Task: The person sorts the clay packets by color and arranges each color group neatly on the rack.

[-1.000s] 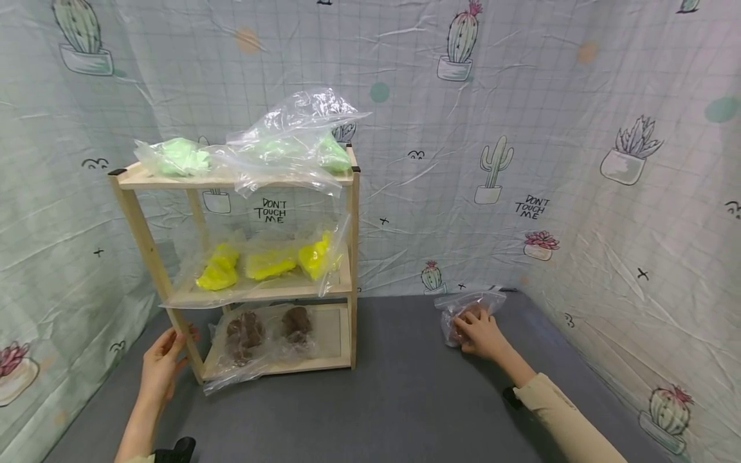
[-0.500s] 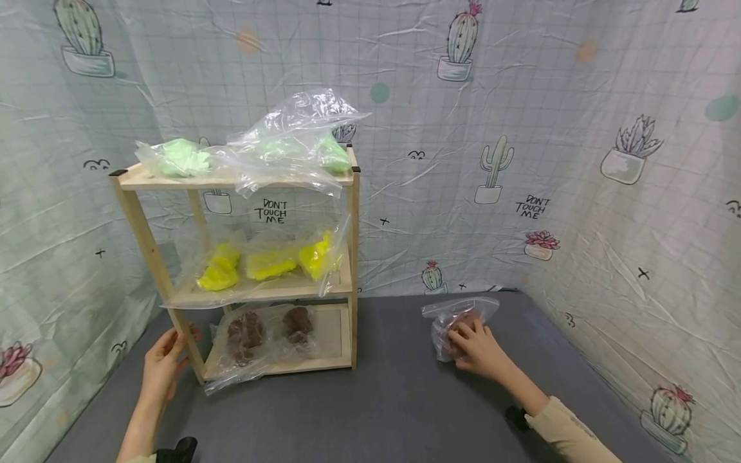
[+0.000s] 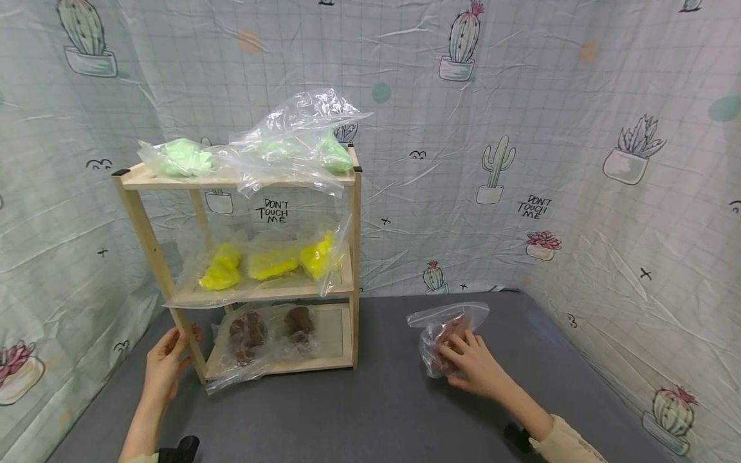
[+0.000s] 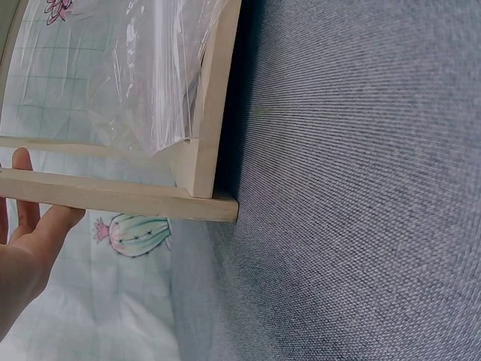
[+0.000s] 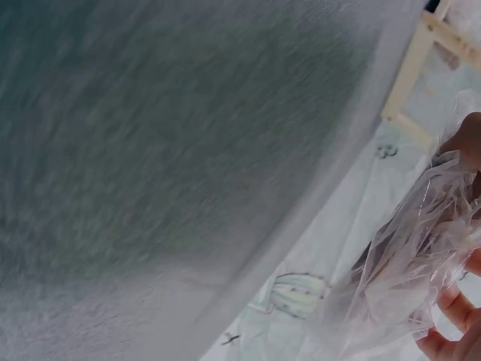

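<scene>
My left hand point(image 3: 161, 365) grips the front left post of a small wooden shelf point(image 3: 147, 235), low down. In the left wrist view, the thumb and fingers point(image 4: 56, 226) lie on either side of that post. Off to the right of the shelf, my right hand point(image 3: 477, 368) holds a clear zip bag point(image 3: 431, 344) with a brown lump inside, its fingers curled over the bag. The right wrist view shows the crumpled plastic bag point(image 5: 409, 263) between thumb and fingers, away from the grey surface. Two brown lumps in bags point(image 3: 247, 331) lie on the bottom shelf.
Bags with yellow lumps point(image 3: 272, 265) fill the middle shelf, their plastic hanging over its front edge. Pale green lumps in bags point(image 3: 185, 157) sit on top. The grey tabletop point(image 3: 393, 399) stretches between shelf and right hand. A cactus-print curtain point(image 3: 405, 128) surrounds it.
My right hand has brought the bag with the brown lump leftward and nearer to me. The left hand stays on the shelf post, and the shelf stands as before.
</scene>
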Available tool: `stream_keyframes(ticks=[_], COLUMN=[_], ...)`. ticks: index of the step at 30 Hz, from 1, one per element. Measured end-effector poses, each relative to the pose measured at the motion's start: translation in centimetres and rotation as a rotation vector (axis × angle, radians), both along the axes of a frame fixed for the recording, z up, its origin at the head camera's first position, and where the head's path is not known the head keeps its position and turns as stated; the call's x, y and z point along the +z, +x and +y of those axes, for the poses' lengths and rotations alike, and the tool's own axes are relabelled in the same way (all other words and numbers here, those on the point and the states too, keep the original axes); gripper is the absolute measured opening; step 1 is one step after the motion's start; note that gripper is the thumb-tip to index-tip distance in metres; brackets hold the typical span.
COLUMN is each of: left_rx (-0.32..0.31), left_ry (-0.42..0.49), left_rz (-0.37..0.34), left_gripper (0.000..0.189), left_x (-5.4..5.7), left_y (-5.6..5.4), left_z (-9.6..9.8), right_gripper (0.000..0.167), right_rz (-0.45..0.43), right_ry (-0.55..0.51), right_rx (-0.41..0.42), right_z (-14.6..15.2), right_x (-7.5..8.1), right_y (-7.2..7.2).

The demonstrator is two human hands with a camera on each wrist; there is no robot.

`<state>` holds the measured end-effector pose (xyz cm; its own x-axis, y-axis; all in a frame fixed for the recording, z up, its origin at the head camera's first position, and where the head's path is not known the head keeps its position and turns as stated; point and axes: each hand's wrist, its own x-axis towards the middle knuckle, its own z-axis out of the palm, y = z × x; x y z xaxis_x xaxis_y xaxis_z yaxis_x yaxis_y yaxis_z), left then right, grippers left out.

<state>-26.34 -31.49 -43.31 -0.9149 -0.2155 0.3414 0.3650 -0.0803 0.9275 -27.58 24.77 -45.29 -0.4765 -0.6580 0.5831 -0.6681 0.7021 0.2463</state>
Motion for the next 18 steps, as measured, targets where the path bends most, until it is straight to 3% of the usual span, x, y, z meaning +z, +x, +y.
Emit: stream_keyframes(ticks=[8, 9, 15, 16, 18], left_rx=[0.025, 0.024, 0.020, 0.026, 0.031], left_ry=[-0.008, -0.011, -0.024, -0.035, -0.036], left_rz=[-0.011, -0.009, -0.005, -0.005, 0.000], left_gripper=[0.031, 0.032, 0.036, 0.034, 0.031], left_x=[0.0, -0.9, -1.2, -0.4, -0.3], left_y=[-0.1, -0.8, -1.0, -0.3, -0.2], left_z=[0.1, -0.6, -0.8, -0.2, -0.1], right_gripper=[0.058, 0.057, 0.058, 0.059, 0.061], right_rz=[0.025, 0.026, 0.039, 0.047, 0.058], right_ry=[-0.003, -0.004, 0.005, 0.008, 0.015], right_rx=[0.063, 0.074, 0.131, 0.144, 0.165], right_z=[-1.5, -1.8, -3.2, -3.4, -3.8], right_x=[0.6, 0.6, 1.0, 1.0, 1.1], right_y=[1.4, 1.6, 2.5, 2.6, 2.8])
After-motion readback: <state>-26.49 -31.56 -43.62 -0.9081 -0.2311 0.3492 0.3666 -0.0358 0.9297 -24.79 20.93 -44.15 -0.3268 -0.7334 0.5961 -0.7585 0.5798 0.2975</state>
